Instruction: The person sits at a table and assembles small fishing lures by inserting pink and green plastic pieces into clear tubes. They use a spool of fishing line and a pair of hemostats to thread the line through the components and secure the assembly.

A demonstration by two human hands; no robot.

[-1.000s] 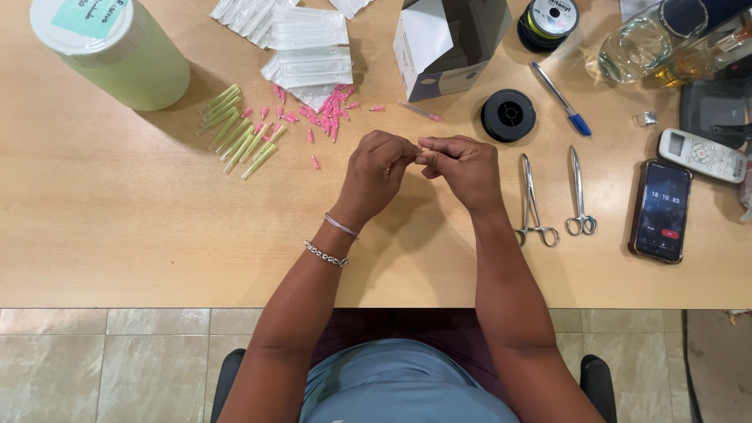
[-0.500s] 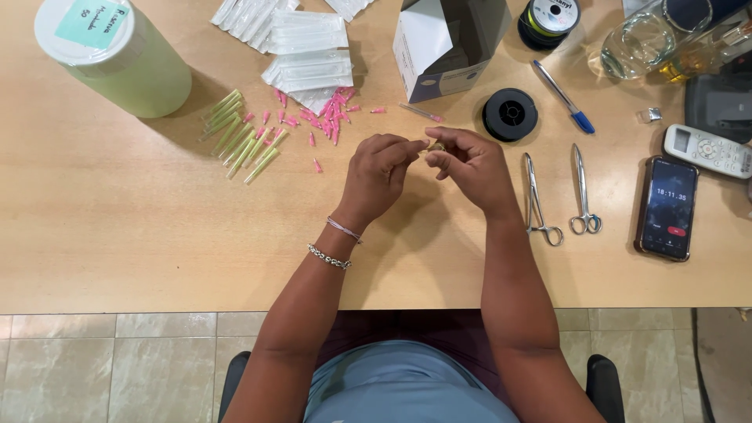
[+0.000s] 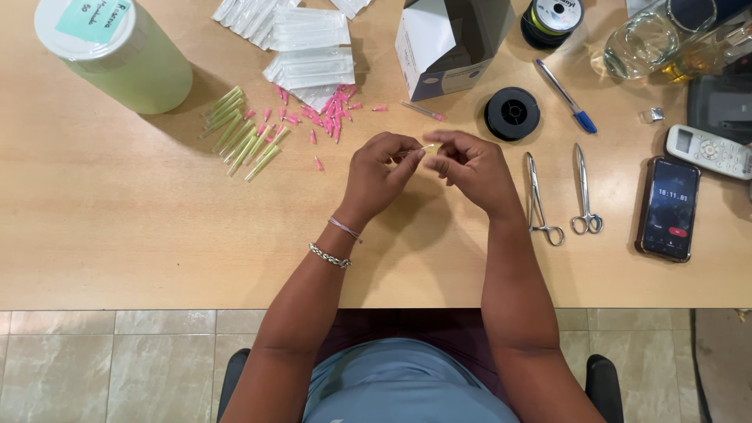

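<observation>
Hands meet above the middle of the pale wooden bench (image 3: 117, 235). Your left hand (image 3: 376, 178) is curled nearly closed, thumb and forefinger pinching one end of a thin pale needle-like piece (image 3: 427, 146); your right hand (image 3: 470, 168) is likewise curled, its fingertips pinching the other end, so the piece bridges the two hands just above the bench.

Beyond your left hand lie scattered small pink plastic caps (image 3: 325, 117), and left of them a loose row of yellow-green capped needles (image 3: 243, 137). Behind those sit flat clear sealed packets (image 3: 309, 47) and a pale green cylindrical container with a white lid (image 3: 117, 59).

Beyond your right hand stands an open grey and white cardboard box (image 3: 450, 43), with a black spool (image 3: 511, 113) and a blue-capped pen (image 3: 565, 95) near it. Just right of your right hand lie steel forceps (image 3: 536, 192) and steel scissors (image 3: 583, 192); farther right, a black smartphone (image 3: 668, 207) and a white remote control (image 3: 709, 151). Nothing lies between your hands and the bench edge.
</observation>
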